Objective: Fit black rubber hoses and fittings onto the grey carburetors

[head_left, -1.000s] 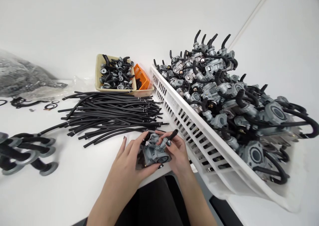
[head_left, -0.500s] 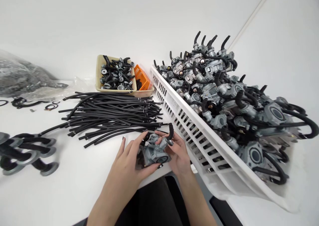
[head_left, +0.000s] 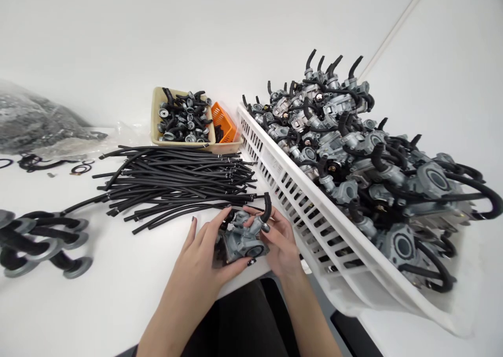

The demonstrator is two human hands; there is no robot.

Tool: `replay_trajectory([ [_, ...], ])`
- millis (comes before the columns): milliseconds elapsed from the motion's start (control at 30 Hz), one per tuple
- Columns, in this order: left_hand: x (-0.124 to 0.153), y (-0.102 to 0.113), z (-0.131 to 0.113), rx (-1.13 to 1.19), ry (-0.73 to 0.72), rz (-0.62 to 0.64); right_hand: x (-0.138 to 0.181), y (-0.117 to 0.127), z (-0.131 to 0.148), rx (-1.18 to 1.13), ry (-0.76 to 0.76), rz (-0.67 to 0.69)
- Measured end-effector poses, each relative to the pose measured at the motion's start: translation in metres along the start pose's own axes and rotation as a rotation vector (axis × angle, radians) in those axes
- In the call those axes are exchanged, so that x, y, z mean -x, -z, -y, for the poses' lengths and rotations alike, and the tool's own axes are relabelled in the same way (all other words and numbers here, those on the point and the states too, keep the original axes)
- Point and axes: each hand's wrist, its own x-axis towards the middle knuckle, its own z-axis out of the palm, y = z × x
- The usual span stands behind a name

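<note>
On the white table (head_left: 126,283), black hoses (head_left: 184,174) lie beyond the left hand (head_left: 201,256) and right hand (head_left: 281,246), both gripping a carburetor (head_left: 242,241) (its bent tube (head_left: 268,207) points up).

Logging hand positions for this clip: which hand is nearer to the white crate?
Right: the right hand is just beside the white crate; the left hand is farther off, across the held metal part.

Low in the middle, our left hand (head_left: 201,256) and right hand (head_left: 283,248) hold a gray metal part (head_left: 240,240).
</note>
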Motion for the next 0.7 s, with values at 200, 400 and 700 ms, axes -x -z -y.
replay_trajectory([
  [200, 0.0001, 0.0002, 0.0004, 0.002, 0.0, 0.009, -0.0006, 0.0001, -0.0039, 0.068, -0.01, -0.062],
  [400, 0.0, 0.0002, 0.0004, -0.003, -0.006, 0.001, -0.0017, -0.0019, -0.0038, 0.094, -0.007, -0.084],
  [700, -0.0005, 0.0001, -0.0002, -0.008, -0.034, -0.013, -0.0012, 0.0008, -0.006, 0.2, 0.015, -0.102],
])
